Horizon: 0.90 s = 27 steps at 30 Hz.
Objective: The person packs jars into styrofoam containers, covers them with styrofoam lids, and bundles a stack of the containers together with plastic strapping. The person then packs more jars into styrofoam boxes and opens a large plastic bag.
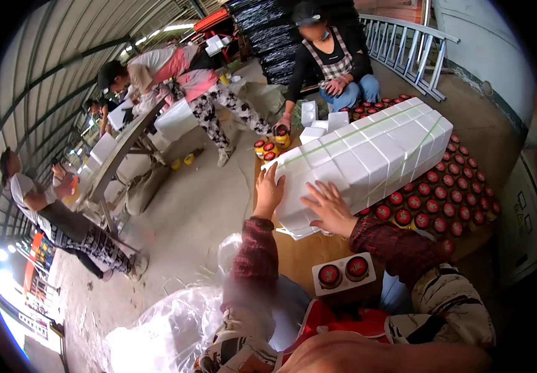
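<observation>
A long row of white foam boxes (368, 149), bound with green straps, lies in front of me. My left hand (269, 189) rests at the near left edge of the row, fingers spread. Against the near side of the boxes lies my right hand (330, 208), palm down with its fingers apart. Neither hand is wrapped round anything. Close to my lap, a white foam tray (344, 286) holds two jars with red lids (357, 268). Many more red-lidded jars (433, 205) stand to the right of the boxes, and part of that group is hidden behind them.
Across from me a crouching person (337, 68) touches yellow jars (270, 149). Other people work at a long table (119, 152) on the left. Clear plastic sheeting (169, 326) lies at lower left. A metal ladder (408, 50) and a grey cabinet (520, 214) are at right.
</observation>
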Available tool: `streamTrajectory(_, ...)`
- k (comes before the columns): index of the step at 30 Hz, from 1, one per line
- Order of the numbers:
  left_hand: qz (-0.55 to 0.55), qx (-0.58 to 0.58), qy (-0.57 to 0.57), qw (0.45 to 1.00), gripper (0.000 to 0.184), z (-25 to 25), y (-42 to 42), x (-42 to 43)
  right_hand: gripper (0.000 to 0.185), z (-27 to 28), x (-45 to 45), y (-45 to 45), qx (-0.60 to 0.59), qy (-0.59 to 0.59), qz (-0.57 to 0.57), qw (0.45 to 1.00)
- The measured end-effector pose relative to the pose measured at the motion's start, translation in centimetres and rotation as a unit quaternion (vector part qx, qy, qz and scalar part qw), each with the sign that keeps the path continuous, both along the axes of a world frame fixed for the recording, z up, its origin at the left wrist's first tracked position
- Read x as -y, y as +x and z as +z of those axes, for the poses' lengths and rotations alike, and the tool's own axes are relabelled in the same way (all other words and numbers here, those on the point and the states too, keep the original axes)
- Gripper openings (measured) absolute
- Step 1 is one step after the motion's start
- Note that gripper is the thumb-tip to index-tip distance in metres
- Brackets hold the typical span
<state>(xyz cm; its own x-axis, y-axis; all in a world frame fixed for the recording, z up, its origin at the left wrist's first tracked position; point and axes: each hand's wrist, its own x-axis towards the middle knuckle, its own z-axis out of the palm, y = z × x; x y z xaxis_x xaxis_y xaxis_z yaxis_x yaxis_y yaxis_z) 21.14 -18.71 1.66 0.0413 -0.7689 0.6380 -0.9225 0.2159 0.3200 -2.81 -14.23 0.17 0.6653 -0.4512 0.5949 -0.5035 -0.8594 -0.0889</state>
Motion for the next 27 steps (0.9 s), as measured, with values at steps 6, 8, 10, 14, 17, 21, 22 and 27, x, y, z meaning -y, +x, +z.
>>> streamTrajectory(6, 0.011, 0.096, 0.098, 0.99, 0.042, 1.8, 0.6, 2.6, 0.074, -0.9, 0.4, 0.0, -0.016, 0.024, 0.025, 0.999)
streamTrajectory(8, 0.012, 0.128, 0.059, 0.99, 0.039, 2.1, 0.4, 3.1, 0.075, -0.6, 0.1, 0.3, -0.021, 0.025, 0.013, 0.999)
streamTrajectory(10, 0.035, 0.107, 0.092, 0.989, 0.041, 2.1, 0.6, 4.1, 0.076, -0.7, 0.1, 0.5, -0.023, 0.016, 0.006, 1.0)
streamTrajectory(14, 0.02, 0.064, 0.13, 0.989, 0.03, 2.0, 0.7, 5.3, 0.079, -0.9, 0.2, 0.4, -0.03, -0.012, -0.005, 0.999)
streamTrajectory(17, 0.052, 0.057, 0.149, 0.986, 0.023, 1.8, 0.8, 6.1, 0.079, -0.8, 0.0, 0.5, -0.03, -0.017, -0.007, 0.999)
streamTrajectory(21, 0.124, 0.227, 0.058, 0.964, 0.014, 1.4, 0.3, 7.1, 0.079, -0.6, -0.1, 0.2, -0.031, -0.031, -0.016, 0.999)
streamTrajectory(22, 0.156, 0.227, 0.005, 0.961, 0.015, 1.0, 0.4, 6.9, 0.079, -0.7, 0.0, 0.0, -0.033, -0.027, -0.017, 0.999)
streamTrajectory(27, 0.275, 0.199, 0.121, 0.933, 0.016, -0.1, 0.7, 7.0, 0.081, -0.8, -0.1, 0.1, -0.025, -0.03, -0.013, 0.999)
